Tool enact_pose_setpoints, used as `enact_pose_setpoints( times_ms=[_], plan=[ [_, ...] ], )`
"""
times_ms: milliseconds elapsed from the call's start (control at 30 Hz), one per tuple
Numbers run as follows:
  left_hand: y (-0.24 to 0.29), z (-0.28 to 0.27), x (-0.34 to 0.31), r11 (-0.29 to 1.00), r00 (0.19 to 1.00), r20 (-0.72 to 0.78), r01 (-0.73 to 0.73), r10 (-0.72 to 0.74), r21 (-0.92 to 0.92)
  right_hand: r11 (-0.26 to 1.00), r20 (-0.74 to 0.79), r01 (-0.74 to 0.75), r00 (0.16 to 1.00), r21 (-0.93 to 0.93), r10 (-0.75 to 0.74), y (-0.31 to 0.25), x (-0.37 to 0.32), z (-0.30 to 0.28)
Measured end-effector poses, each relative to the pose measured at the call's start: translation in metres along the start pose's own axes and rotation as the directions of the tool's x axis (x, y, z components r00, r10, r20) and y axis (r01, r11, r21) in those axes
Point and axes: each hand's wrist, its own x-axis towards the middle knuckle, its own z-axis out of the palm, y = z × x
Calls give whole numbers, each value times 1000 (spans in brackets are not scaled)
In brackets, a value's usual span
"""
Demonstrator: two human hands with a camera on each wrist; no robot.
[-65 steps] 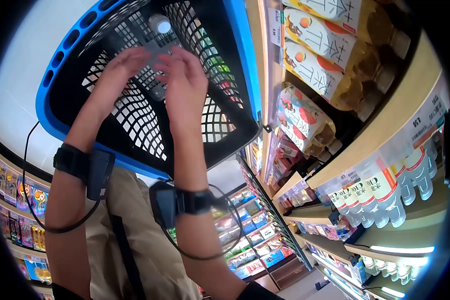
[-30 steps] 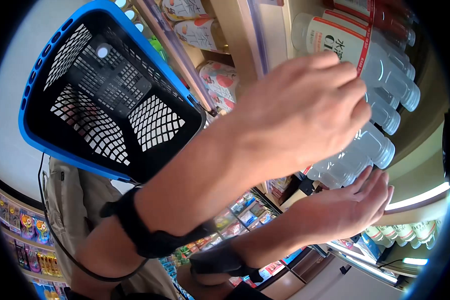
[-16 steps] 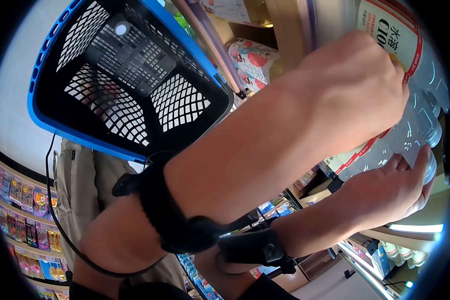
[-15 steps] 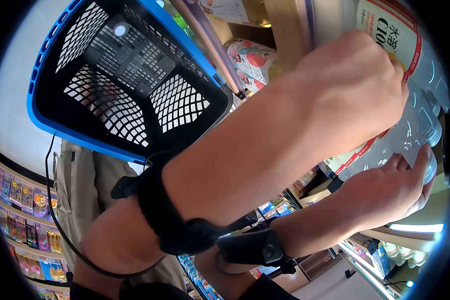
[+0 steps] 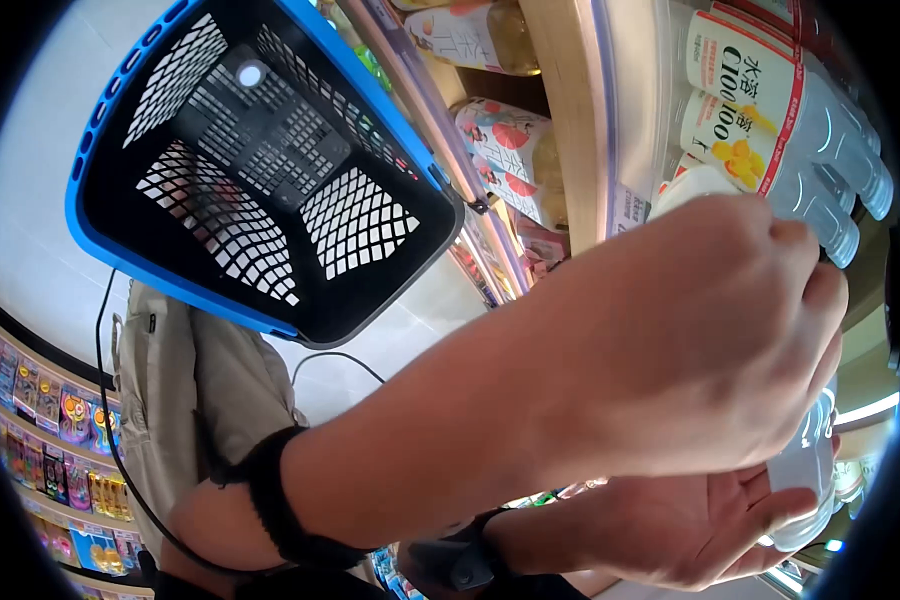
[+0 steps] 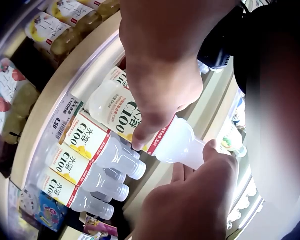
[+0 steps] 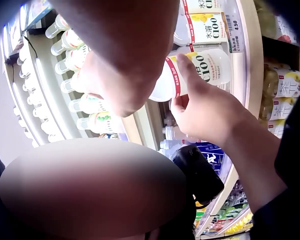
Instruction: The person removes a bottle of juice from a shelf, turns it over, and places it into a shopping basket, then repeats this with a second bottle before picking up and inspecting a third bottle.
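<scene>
In the head view my left hand (image 5: pixel 710 330) grips the body of a drink bottle (image 5: pixel 700 188), its arm reaching across over the right one. Below it, my right hand (image 5: pixel 710 515) holds the same bottle by its neck end. The left wrist view shows the bottle (image 6: pixel 174 145) lying tilted, with a pale "C100" label and red band. There the right hand's thumb and fingers (image 6: pixel 215 155) close round the cap end. From the right wrist, the left hand (image 7: pixel 205 107) wraps the labelled middle of the bottle (image 7: pixel 217 65). The cap itself is hidden by the right hand.
A black basket with a blue rim (image 5: pixel 75 215) stands at left, a white-capped item (image 5: pixel 251 74) inside. Similar C100 bottles (image 6: pixel 72 162) line the shelf beside the held one. A wooden divider (image 5: pixel 570 110) separates them from tea bottles (image 5: pixel 515 160). A cable (image 5: pixel 105 380) hangs near the left arm.
Both hands have gone from over the basket to the shelf at right. One C100 bottle, amid the row half a second ago, is now drawn toward me, lower in the head view, between both hands.
</scene>
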Motion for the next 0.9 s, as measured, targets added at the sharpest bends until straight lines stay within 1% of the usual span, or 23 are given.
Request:
enact_pose_setpoints(
  times_ms=[133, 200, 233, 300, 333, 367, 400, 433, 500, 533, 600, 633, 733, 800, 833, 900],
  plan=[
    [17, -16, -4, 996, 995, -88, -55, 48, -76, 999, 10, -47, 999, -21, 48, -27, -23, -17],
    [22, -34, -13, 994, 995, -93, -55, 46, -96, 995, 35, -95, 995, -19, 95, -41, -41, -24],
    [25, -46, -21, 996, 999, -47, -24, 20, -87, 992, 53, -124, 991, -24, 125, -48, -49, -26],
    [25, -77, -39, 996, 991, 105, 86, -85, -9, 979, 106, -203, 973, -20, 204, -59, -68, -29],
    [25, -92, -47, 991, 974, 179, 131, -136, 41, 965, 140, -261, 956, -8, 259, -64, -78, -29],
    [23, -108, -56, 976, 943, 251, 212, -220, 56, 944, 206, -329, 924, 6, 321, -66, -91, -28],
    [21, -121, -64, 959, 916, 283, 270, -283, 85, 923, 274, -385, 890, 23, 364, -69, -104, -27],
    [18, -133, -71, 938, 885, 312, 325, -345, 118, 907, 356, -418, 856, 52, 374, -73, -117, -28],
    [24, -156, -91, 879, 826, 300, 440, -477, 184, 884, 626, -456, 720, 103, 299, -71, -142, -24],
    [28, -166, -97, 833, 775, 307, 523, -552, 180, 861, 715, -497, 641, 111, 278, -73, -153, -22],
    [30, -185, -106, 726, 662, 311, 664, -682, 177, 796, 834, -600, 480, 85, 272, -79, -167, -20],
    [27, -192, -114, 724, 657, 317, 664, -684, 184, 758, 875, -650, 397, 55, 277, -84, -173, -19],
    [28, -218, -128, 626, 553, 321, 754, -769, 198, 594, 921, -800, 162, -88, 355, -95, -185, -24],
    [30, -240, -126, 629, 527, 379, 743, -761, 229, 441, 928, -884, 23, -155, 371, -108, -195, -32],
    [32, -249, -130, 625, 525, 389, 755, -757, 198, 342, 916, -923, -27, -176, 400, -116, -201, -38],
    [42, -262, -134, 540, 485, 383, 841, -786, 42, 309, 917, -933, -53, -187, 395, -134, -211, -49]
  ],
)
